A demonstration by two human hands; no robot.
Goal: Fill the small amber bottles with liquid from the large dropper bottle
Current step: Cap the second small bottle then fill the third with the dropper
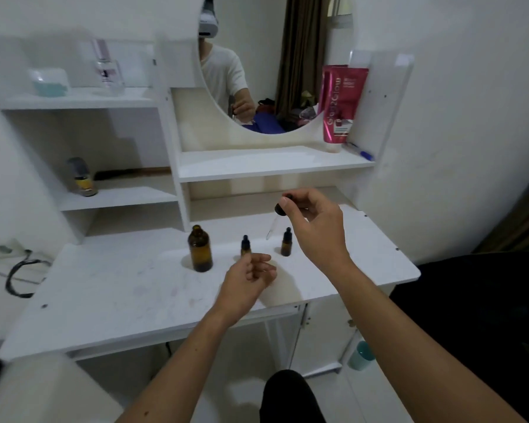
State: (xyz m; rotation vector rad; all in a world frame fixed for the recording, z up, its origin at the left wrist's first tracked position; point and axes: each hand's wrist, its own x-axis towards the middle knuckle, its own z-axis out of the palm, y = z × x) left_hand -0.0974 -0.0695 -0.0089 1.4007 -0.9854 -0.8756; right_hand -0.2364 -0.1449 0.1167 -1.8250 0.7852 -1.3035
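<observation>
Amber glass makes up all three bottles standing on the white bench (pixel 110 303). The large dropper bottle (pixel 200 249) stands upright and uncapped towards the left of the group, its neck open. To its right stands one small amber bottle (pixel 245 245) with a dark cap on, and further right a second small amber bottle (pixel 286 242), also capped; the two small ones are apart from each other and from the large one.

From the head view, the right hand (pixel 313 227) is raised above the bench, behind and above the small bottles, its fingers pinching the black bulb of the dropper (pixel 276 219). The clear glass pipette hangs down and slightly left from the bulb, its tip in the air between the two small bottles, touching neither. Whether liquid sits in the pipette cannot be told.

The left hand (pixel 247 277) hovers just in front of the left small bottle, fingers loosely curled and holding nothing; its fingertips partly cover that bottle's base.

Behind the bench, a round mirror (pixel 287 71) reflects the person in a white shirt. A pink tube (pixel 340 106) stands on the shelf below it, with a blue pen (pixel 361 152) beside it. A dark can (pixel 81 177) sits on a lower left shelf.
</observation>
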